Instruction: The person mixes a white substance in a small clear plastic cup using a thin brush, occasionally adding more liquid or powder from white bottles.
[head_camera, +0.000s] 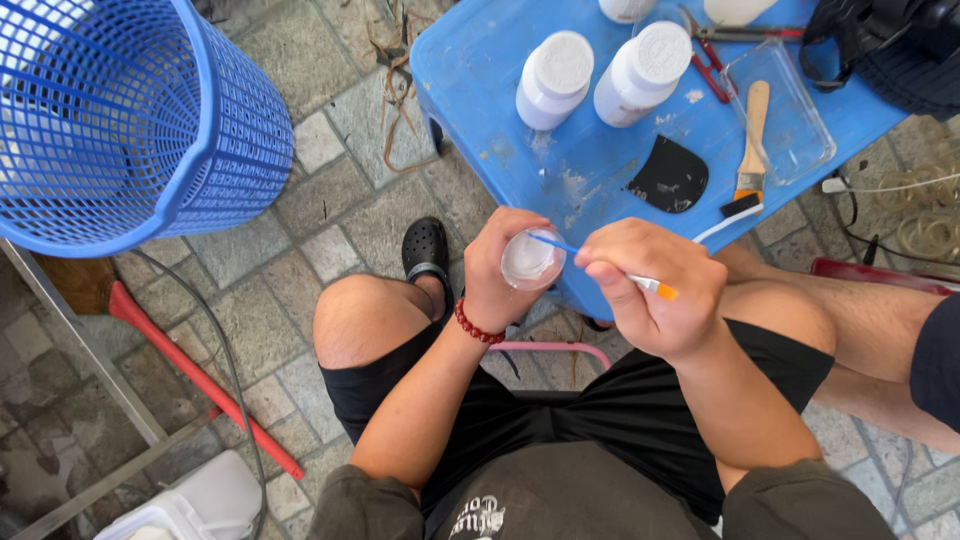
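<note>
Lap: the person sits low, knees apart in black shorts, so both forearms can come together over the gap and work close under the eyes.

Left hand (500, 275): curled closed round a small clear cup (531, 260), fingers wrapped about its wall, mouth tipped up and a little toward the other hand, which seems meant to keep the inside open to view; a red bead bracelet (476, 327) sits at the wrist.

Right hand (650, 290): closed in a pinch on a thin blue stick (600, 263) with an orange end; the blue tip reaches over the cup's rim, the orange end juts out past the fingers; the grip is close to the tip, likely for fine control.

Cup's place: held in the air just in front of the near edge of the blue plastic table (480, 60), between the knees, not resting on anything.

Table, near part: a black flat scrap (670, 175) and a wooden-handled brush (752, 150) lie within easy reach of the right hand; the brush lies partly across a clear shallow tray (800, 130).

Table, far part: two white capped bottles (600, 80) stand upright side by side, lids on; red-handled pliers (712, 62) lie just beside them.

Floor: a black clog (426, 248) on grey paving; a red-handled broom (200, 380) lies flat to the left; a blue mesh basket (130, 120) stands well apart from the hands.

Right edge: another person's bare leg (880, 320) sits close by.
</note>
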